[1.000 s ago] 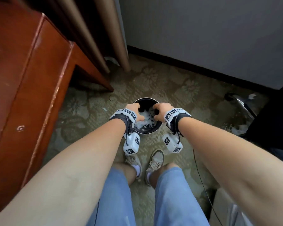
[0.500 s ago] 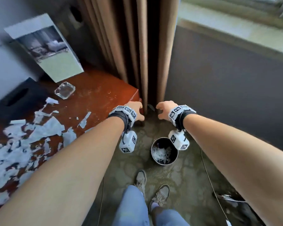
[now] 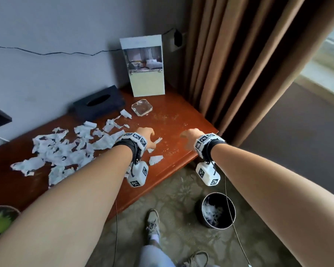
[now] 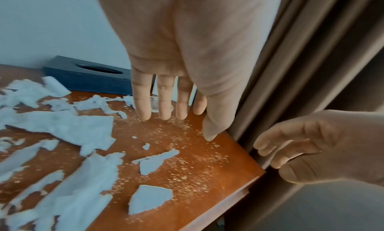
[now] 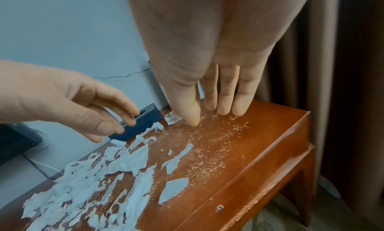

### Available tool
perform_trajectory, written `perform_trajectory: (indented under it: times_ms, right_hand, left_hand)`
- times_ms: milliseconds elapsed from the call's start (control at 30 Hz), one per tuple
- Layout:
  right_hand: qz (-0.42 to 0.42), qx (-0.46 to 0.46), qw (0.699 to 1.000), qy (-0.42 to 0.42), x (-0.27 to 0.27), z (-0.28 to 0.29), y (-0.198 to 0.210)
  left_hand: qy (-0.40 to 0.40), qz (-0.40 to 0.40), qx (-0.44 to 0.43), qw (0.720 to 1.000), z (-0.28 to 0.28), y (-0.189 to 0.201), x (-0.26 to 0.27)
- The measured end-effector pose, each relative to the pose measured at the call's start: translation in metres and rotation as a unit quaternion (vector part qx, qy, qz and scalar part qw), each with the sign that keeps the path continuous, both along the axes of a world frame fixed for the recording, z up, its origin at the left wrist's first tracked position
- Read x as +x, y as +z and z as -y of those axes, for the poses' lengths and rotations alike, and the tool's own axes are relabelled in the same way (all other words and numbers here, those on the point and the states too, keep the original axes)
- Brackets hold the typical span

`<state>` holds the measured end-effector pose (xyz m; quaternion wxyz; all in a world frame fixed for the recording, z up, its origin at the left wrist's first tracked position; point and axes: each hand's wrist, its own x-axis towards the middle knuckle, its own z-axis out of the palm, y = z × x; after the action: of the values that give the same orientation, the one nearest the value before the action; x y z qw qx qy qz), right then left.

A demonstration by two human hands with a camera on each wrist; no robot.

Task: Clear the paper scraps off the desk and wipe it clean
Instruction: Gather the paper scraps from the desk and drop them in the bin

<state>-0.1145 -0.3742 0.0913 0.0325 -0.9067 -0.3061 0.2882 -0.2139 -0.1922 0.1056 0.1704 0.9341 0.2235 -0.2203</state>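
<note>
left hand [image 3: 146, 136] empty over paper scraps [image 3: 62, 151]; right hand [image 3: 190, 137] empty above desk [image 3: 172, 120]

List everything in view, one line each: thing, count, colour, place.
paper scraps: many, white, spread over the desk's left and middle
desk: one, reddish-brown wood, against the wall
crumbs: many, pale specks, desk's right end
tissue box: one, black, back of desk by the wall
glass ashtray: one, clear, in front of the card
standing card: one, white with a room photo, back right corner
bin: one, black, on the carpet, scraps inside
curtain: one, brown, right of the desk
left hand: open, above the scraps
right hand: open, above the desk's right end
</note>
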Motion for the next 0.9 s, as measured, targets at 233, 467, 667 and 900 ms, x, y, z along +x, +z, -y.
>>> perform_trajectory:
  times_ms: [233,467,667,900]
  right_hand:
    - [-0.044,-0.039,0.998,0.031,-0.001,-0.093,-0.042]
    - [-0.045,-0.054,0.997,0.013,0.002,-0.135,-0.095]
    - [-0.057,-0.041,0.997,0.035,0.009,-0.16,-0.128]
    - [-0.038,-0.025,0.993,0.11,0.016,-0.181,-0.16]
  left_hand:
    - [0.041,-0.034,-0.023,0.998,-0.095,-0.046,-0.013]
    - [0.062,-0.053,-0.034,0.996,-0.144,-0.095,-0.005]
    - [0.081,-0.097,-0.024,0.992,-0.154,-0.135,0.002]
    - [0.039,-0.113,0.024,0.993,-0.144,-0.172,-0.001]
